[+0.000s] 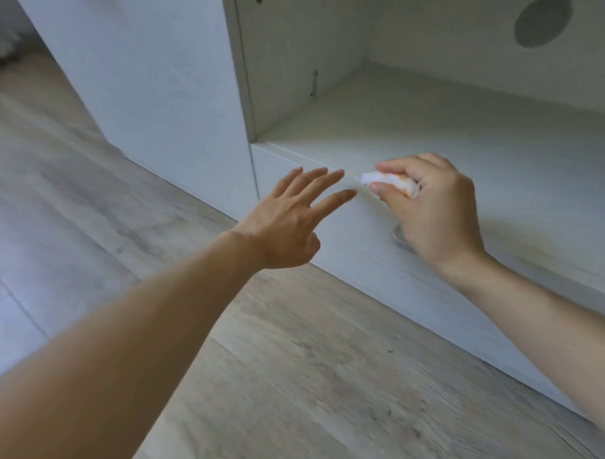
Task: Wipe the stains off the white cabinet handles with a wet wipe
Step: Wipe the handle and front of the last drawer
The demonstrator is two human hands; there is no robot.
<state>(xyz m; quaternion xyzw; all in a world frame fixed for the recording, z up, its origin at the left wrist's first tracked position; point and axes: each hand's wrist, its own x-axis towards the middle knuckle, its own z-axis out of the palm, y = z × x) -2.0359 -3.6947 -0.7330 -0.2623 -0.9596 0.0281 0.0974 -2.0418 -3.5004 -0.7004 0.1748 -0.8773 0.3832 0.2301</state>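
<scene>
1. The cabinet [173,96] is showing plain white.
2. The wet wipe [388,183] is showing white with orange staining, possibly print; blur is obscuring it.
3. The floor [299,366] is showing grey-brown wood grain.

Left hand [287,219] spread, right hand [430,207] curled

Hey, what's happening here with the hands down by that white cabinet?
A person is reaching toward a low white cabinet standing on a wood floor. The right hand grips a balled-up wipe with an orange smear on it, holding it near the drawer's top edge. The handle shows partly below that hand, and the wipe is not on it. The left hand is open, fingers spread toward the drawer front, holding nothing.
</scene>
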